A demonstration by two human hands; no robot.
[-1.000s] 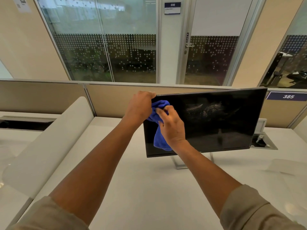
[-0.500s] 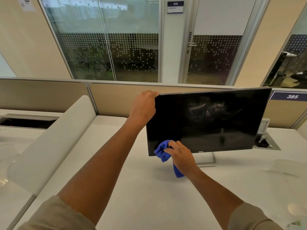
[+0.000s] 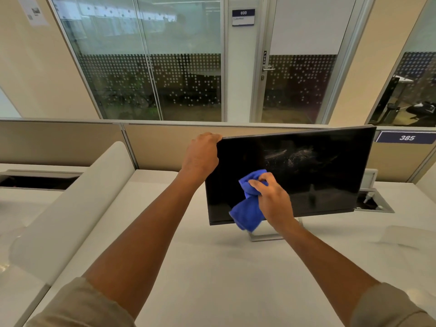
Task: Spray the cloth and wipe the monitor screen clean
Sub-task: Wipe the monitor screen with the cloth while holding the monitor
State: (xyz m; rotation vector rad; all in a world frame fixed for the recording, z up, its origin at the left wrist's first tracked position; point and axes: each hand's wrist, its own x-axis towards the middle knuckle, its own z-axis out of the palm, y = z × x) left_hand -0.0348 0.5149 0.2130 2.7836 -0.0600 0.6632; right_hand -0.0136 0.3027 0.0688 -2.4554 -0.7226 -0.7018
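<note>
1. The monitor stands on a white bench, far of centre and to the right, on a silver stand. Its screen is dark and its top edge slopes down to the left.
2. The left hand grips the monitor's top left corner: fingers curled over the top edge, palm against the left side.
3. The right hand is closed around a bunched blue cloth and presses it against the lower left part of the screen.
4. The cloth's upper bunch shows above the right fingers. Its loose end hangs past the monitor's bottom edge, above the stand.
5. A patch of pale smears marks the screen in the upper centre, to the right of and above the cloth and apart from it.
6. Both forearms are bare, with beige sleeves pushed up at the near edge of the view.
7. A curved white divider runs along the bench's left side.
8. A tan partition stands behind the bench, and a cable tray is set into the bench beyond the monitor's right end.
9. Glass walls and a door with a "030" sign lie beyond the partition.
</note>
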